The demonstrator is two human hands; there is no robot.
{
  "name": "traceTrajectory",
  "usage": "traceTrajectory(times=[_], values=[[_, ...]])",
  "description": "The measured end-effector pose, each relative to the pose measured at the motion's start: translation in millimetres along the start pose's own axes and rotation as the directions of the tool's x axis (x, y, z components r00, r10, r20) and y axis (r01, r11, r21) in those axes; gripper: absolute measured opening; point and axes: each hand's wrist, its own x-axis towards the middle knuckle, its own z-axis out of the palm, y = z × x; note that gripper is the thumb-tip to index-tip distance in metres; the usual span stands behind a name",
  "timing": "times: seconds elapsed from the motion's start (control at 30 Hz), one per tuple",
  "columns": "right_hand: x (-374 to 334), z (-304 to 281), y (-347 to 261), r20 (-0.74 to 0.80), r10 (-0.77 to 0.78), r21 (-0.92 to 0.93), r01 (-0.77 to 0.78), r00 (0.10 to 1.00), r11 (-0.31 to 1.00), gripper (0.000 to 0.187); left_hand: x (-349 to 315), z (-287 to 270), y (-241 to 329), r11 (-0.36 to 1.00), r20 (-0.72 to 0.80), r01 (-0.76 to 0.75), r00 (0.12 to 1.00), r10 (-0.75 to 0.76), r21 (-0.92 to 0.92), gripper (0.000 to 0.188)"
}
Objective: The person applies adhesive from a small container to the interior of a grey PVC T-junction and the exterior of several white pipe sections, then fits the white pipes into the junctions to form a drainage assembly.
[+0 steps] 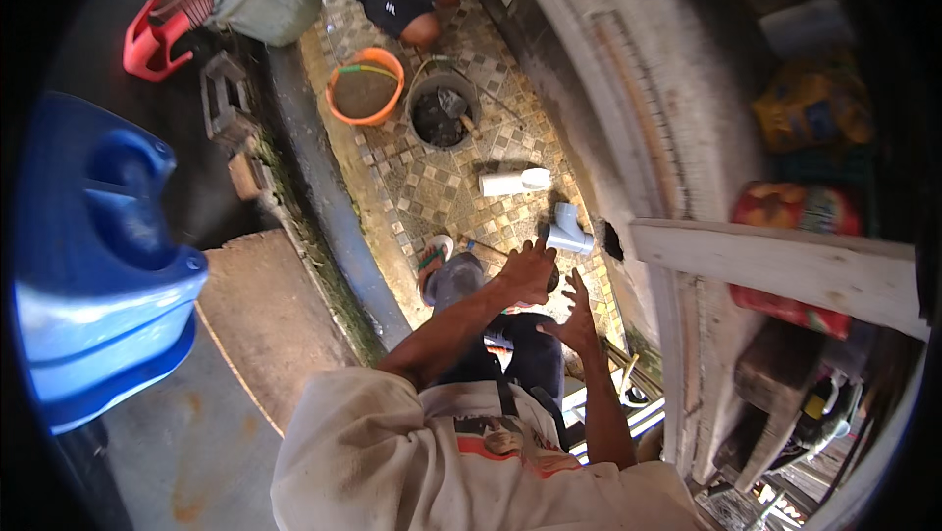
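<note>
My left hand (530, 272) reaches out over my knees, its fingers curled round something dark that I cannot make out. Dark bits of it show past the fingertips and below the palm. Close by on the right, my right hand (572, 315) has its fingers spread and holds nothing. Just beyond the hands, a grey pipe tee fitting (567, 231) lies on the tiled floor beside the wall. Farther off is a short white pipe piece (505, 184), lying on its side.
An orange bucket (332, 107) holds grey material; a dark bucket (416, 134) beside it contains a trowel-like tool. A person (412, 1) crouches beyond them. A blue jerrycan (98, 305) stands left, near a wooden board (270, 295). At right, a plank (765, 251) juts out.
</note>
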Motion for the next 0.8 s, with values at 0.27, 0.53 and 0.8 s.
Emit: traceTrajectory(times=[0.27,0.53,0.8], values=[[123.2,64.7,111.1,0.140,0.048,-0.102,-0.033,0.989,0.994,0.149,91.7,111.0,-98.8,0.942,0.100,0.132,0.989,-0.106,-0.308,0.094],[237.4,84.0,224.7,-0.010,-0.022,-0.291,0.018,1.000,0.957,0.142,190.3,200.7,-235.3,0.647,-0.031,-0.023,1.000,-0.002,-0.762,0.141],[259.5,116.4,353.7,-0.445,0.006,0.080,0.033,0.895,0.996,0.135,264.1,335.0,-257.9,0.813,-0.302,-0.315,0.936,0.181,-0.490,0.135]])
